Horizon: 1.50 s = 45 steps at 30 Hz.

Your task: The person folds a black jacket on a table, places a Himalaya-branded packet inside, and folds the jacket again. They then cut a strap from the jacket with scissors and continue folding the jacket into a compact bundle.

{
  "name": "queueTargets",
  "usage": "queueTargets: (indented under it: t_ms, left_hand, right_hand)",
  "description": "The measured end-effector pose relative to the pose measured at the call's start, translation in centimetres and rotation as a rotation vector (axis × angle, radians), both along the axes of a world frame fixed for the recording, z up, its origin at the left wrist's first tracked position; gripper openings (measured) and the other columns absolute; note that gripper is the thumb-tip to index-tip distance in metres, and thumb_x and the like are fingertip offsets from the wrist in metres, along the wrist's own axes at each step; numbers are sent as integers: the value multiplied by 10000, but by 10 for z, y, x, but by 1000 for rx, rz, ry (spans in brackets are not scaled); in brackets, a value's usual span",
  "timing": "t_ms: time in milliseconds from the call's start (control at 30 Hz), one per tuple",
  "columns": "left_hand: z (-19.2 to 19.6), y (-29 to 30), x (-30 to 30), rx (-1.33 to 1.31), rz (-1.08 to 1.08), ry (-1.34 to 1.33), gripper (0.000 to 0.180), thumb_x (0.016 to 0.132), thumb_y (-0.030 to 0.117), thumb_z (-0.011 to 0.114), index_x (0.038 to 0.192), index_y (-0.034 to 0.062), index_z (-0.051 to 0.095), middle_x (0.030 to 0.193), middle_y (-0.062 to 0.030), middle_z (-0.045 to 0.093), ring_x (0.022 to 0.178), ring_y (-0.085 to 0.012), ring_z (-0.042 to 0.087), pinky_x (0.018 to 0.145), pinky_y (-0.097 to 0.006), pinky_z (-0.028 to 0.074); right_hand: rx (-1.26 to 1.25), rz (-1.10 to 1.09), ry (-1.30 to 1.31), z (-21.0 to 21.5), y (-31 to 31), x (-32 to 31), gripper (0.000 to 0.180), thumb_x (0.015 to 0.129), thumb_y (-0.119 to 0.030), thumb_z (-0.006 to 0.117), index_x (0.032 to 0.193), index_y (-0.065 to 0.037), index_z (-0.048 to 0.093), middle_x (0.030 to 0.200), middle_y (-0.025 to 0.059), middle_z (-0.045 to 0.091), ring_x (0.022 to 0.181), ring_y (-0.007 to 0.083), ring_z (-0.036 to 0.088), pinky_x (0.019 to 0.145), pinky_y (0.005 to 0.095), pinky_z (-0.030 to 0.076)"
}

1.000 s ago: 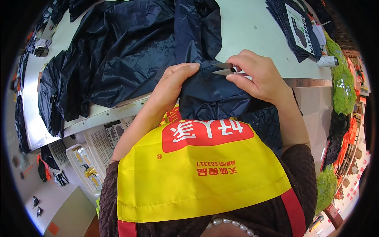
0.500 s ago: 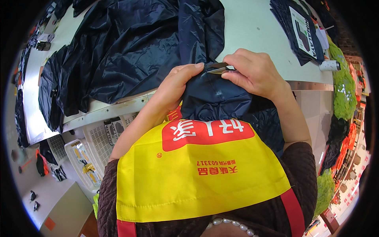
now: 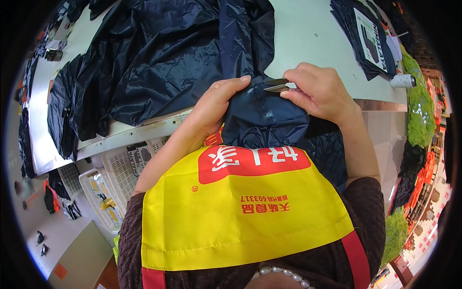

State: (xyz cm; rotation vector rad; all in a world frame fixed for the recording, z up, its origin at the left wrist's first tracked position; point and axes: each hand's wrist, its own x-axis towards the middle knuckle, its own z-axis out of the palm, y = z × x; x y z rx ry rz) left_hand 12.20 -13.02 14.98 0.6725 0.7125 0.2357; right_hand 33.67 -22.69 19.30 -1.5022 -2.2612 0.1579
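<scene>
A shiny dark navy garment [image 3: 168, 62] spreads over the table, and part of it hangs over the near edge toward my apron. My left hand [image 3: 215, 103] is closed on the cloth at that edge, thumb on top; its other fingers are mostly hidden. Fingers wrapped round, my right hand [image 3: 320, 91] grips a small pair of thread snips [image 3: 276, 88]. Their pointed metal blades face left, just above a seam with pale marks. A short gap lies between the blade tips and my left thumb.
The pale table [image 3: 301, 41] has a metal front edge. At the far right are a stack of dark packages [image 3: 368, 41] and a white roll [image 3: 402, 81]. White plastic baskets [image 3: 98, 192] stand below on the left. Lime-green cloth [image 3: 419, 106] is piled at right.
My right hand has drawn a little to the right with the snips, away from my left thumb. My left hand has stayed nearly still on the cloth.
</scene>
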Motion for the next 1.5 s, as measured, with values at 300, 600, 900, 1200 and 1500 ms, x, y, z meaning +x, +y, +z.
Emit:
queueTargets:
  t_ms: [300, 600, 900, 1200, 1500]
  left_hand:
    - [4, -5, 5, -23, -12, 7, 322, 922, 276, 525, 987, -12, 655, 888, -73, 681, 737, -114, 641, 693, -224, 510]
    - [0, -5, 5, -55, 13, 3, 314, 919, 299, 540, 979, 10, 647, 898, -83, 682, 762, -142, 657, 710, -244, 530]
    - [-4, -2, 8, -34, -27, -37, 337, 940, 281, 510, 1002, -23, 642, 933, -65, 678, 806, -122, 642, 742, -218, 504]
    - [-16, 3, -8, 112, -89, -126, 231, 904, 188, 588, 1023, -4, 636, 913, -53, 678, 781, -108, 642, 744, -228, 517]
    - [-18, 12, -23, 244, -162, -172, 296, 911, 268, 582, 1059, 16, 630, 940, -44, 669, 815, -99, 630, 759, -224, 507]
  right_hand:
    - [0, 35, -17, -3, 5, -7, 213, 825, -254, 652, 905, -64, 595, 770, 74, 590, 661, 222, 592, 552, 290, 470]
    - [33, 154, 70, -7, 8, -4, 180, 844, -220, 635, 906, -57, 595, 737, 68, 568, 644, 196, 578, 555, 261, 463]
    - [-429, -156, 996, -42, 18, -12, 261, 766, -140, 729, 991, -48, 634, 895, 12, 614, 786, 63, 532, 699, 201, 439]
    - [-352, -441, 1348, -69, 22, -8, 202, 886, -221, 590, 920, -28, 636, 758, -5, 597, 687, 62, 535, 638, 204, 436]
    - [-450, -374, 1435, -91, 6, -24, 199, 821, -147, 684, 969, -22, 636, 807, -18, 591, 713, 52, 534, 661, 190, 445]
